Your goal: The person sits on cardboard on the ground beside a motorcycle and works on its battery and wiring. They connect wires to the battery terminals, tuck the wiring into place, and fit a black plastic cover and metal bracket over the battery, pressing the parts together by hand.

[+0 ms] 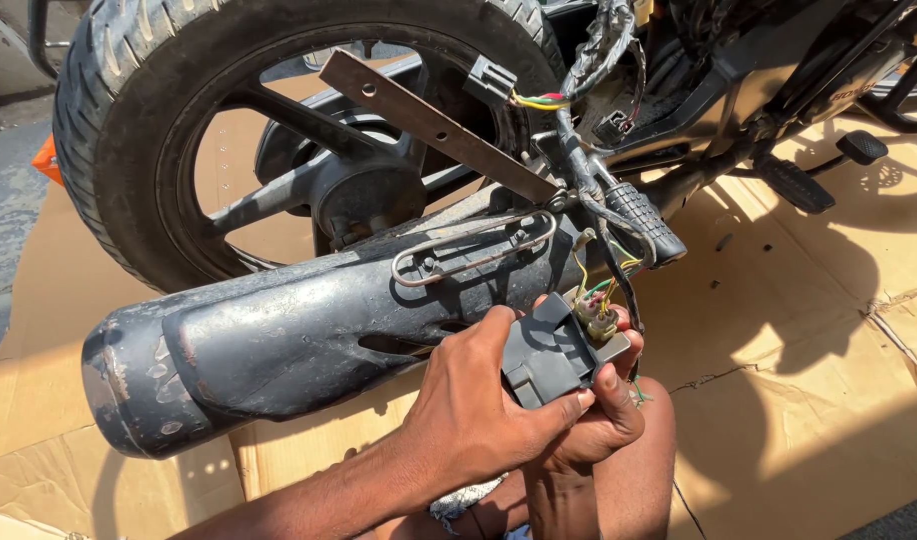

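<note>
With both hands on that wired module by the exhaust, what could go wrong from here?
1. The thin coloured wires run short from the module up to the bike; a pull might strain or snap them at the connector.
2. The left hand and right hand work right beside the exhaust; if it is hot, a burn is possible.
3. A loose plug dangles near the wheel and may snag.

A dark grey boxy electrical unit (546,355), tilted, with coloured wires at its top end.

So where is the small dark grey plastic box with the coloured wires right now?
The dark grey plastic box sits low and right of centre in the head view, gripped by both hands, left hand and right hand, just below the black exhaust muffler.
</note>
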